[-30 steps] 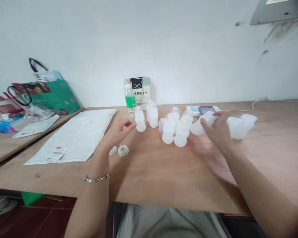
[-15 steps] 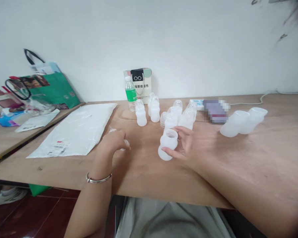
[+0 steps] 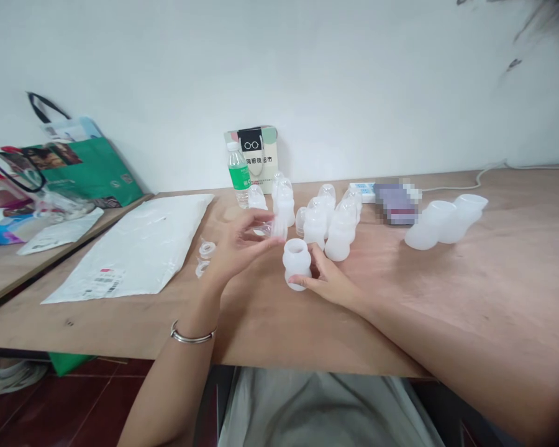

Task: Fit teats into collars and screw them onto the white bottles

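My right hand (image 3: 328,279) grips an open, translucent white baby bottle (image 3: 297,264) by its side, and the bottle stands upright with its mouth facing up. Just above and left of that mouth, my left hand (image 3: 245,239) pinches a bottle nipple with its collar ring (image 3: 279,228), apart from the bottle; its details are blurred. Two similar clear nipple pieces (image 3: 207,249) lie on the table left of my left wrist. Behind my hands stand several baby bottles with clear domed caps (image 3: 340,233), some partly hidden behind others.
At right are two open bottle bodies (image 3: 422,230). A purple box (image 3: 395,205) and a cable (image 3: 466,186) lie near the wall. A water bottle (image 3: 240,177) stands before a paper bag (image 3: 270,155). On the left lie a white mailer (image 3: 140,242) and a green bag (image 3: 105,171).
My left hand has risen from the table and moved right with the nipple piece, uncovering the two others. My right hand has brought the bottle slightly left and more upright.
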### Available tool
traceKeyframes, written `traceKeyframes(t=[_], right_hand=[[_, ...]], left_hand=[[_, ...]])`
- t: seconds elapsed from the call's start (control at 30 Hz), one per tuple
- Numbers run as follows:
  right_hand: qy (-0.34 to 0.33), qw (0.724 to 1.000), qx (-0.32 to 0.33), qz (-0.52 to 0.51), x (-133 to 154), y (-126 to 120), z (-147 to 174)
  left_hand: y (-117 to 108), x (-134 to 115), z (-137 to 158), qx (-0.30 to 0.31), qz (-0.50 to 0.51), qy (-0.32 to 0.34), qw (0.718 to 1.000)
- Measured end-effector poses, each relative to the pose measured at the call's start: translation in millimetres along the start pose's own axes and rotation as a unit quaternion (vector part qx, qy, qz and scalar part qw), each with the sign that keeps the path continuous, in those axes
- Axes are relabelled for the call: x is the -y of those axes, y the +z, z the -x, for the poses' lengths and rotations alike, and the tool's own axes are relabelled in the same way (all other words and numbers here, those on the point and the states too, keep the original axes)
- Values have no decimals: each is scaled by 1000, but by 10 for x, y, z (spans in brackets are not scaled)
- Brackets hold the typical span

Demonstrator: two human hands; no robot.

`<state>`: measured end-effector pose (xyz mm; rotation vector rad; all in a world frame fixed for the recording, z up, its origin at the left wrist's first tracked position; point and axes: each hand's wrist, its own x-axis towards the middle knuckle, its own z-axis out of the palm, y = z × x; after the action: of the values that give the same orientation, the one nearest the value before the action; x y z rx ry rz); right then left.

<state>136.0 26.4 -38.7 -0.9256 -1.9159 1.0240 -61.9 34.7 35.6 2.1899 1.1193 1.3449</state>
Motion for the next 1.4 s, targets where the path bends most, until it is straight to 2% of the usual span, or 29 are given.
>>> traceKeyframes(t=[0.13,0.27,0.43,0.57,0.67,0.83,0.9,0.97,1.13,1.2,1.4], right_hand=[[-30,998,-11,58,49,-23,25],[-64,992,-55,99,57,-26,41],[-66,987,-101,107,66,-53,48],[-83,979,-124,142,46,-85,60],[-120,960,-140,210,15,-122,73],[-201,899,-163,353,8,-225,103],[-219,885,-160,378,6,-254,115],[-214,893,-157,363,-7,-262,122],[-144,961,-111,209,-13,-235,98],[-115,980,-83,143,15,-226,83],[-81,994,-72,24,53,-190,88]], left_hand=[[23,-16,26,72,39,18,996],[-14,-14,37,78,44,0,996],[-36,-41,29,57,46,-23,997],[9,17,24,95,17,-21,995],[59,60,26,120,10,-34,992],[102,71,43,128,32,-91,987],[102,67,47,132,37,-99,986],[91,58,46,144,47,-83,985],[59,-4,41,194,100,-2,976],[72,-30,47,186,124,20,974],[188,-16,66,148,218,36,964]])
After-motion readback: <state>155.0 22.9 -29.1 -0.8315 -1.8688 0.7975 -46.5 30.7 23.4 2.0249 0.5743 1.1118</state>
